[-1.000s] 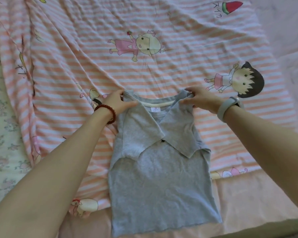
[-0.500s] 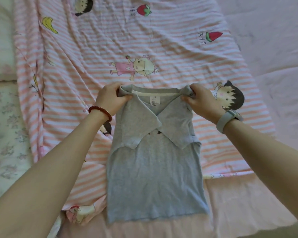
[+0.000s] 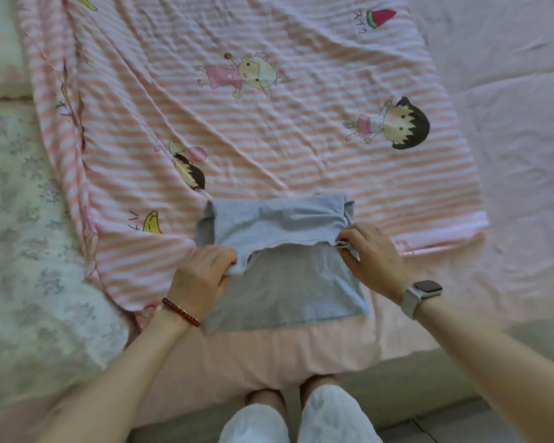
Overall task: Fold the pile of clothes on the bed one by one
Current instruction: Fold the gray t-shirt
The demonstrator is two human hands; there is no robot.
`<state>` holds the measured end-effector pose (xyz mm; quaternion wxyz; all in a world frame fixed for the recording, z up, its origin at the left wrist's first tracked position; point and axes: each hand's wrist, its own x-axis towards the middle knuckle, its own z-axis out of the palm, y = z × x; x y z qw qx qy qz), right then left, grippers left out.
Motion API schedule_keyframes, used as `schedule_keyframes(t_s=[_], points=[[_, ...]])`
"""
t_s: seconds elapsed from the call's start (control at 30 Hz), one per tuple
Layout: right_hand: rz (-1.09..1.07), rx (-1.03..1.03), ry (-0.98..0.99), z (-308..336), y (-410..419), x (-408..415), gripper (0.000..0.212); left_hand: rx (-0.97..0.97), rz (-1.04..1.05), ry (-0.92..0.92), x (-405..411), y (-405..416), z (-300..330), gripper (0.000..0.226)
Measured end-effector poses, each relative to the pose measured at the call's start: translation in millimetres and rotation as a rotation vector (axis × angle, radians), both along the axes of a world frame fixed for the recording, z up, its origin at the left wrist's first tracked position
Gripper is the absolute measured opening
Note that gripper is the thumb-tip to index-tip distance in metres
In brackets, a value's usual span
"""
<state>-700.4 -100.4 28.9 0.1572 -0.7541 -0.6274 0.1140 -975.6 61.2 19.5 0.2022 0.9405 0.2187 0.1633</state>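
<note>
— What garment is there?
— A grey T-shirt [image 3: 285, 282], lying flat near the bed's front edge.
— Folded?
— Partly: its top half is doubled over the lower half, the hem uncovered.

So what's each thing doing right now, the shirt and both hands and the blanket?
Grey cotton T-shirt: top half folded toward the hem.
Left hand: gripping the folded edge.
Right hand: pinching the folded edge.
Pink striped cartoon blanket: spread out, wrinkled.

Folded grey shirt [image 3: 279, 219] hides both hands' fingertips.
</note>
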Motion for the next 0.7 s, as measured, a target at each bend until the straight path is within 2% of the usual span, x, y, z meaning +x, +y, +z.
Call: schedule_keyframes(t_s=[0.17, 0.3, 0.37, 0.47, 0.53, 0.6, 0.7], points=[[0.019, -0.073, 0.05, -21, -63, -38, 0.01, -0.017, -0.012, 0.076, -38, -53, -18, 0.014], [0.017, -0.137, 0.03, -44, -91, -57, 0.009, -0.062, -0.015, 0.208, -52, -81, -39, 0.015], [0.004, -0.195, 0.006, -55, -95, -65, 0.01, -0.098, 0.004, 0.342, -56, -87, -50, 0.016], [-0.07, -0.363, 0.009, -67, -97, -74, 0.029, -0.161, 0.051, 0.655, -53, -88, -60, 0.021], [-0.087, -0.501, 0.027, -71, -93, -76, 0.02, -0.255, 0.093, 0.755, -48, -86, -62, 0.021], [-0.169, -0.561, 0.076, -76, -86, -73, 0.024, -0.385, 0.319, 0.615, -38, -81, -57, 0.023], [-0.493, -0.39, 0.262, -74, -68, -60, 0.036, -0.542, 0.84, 0.313, -16, -62, -43, 0.056]])
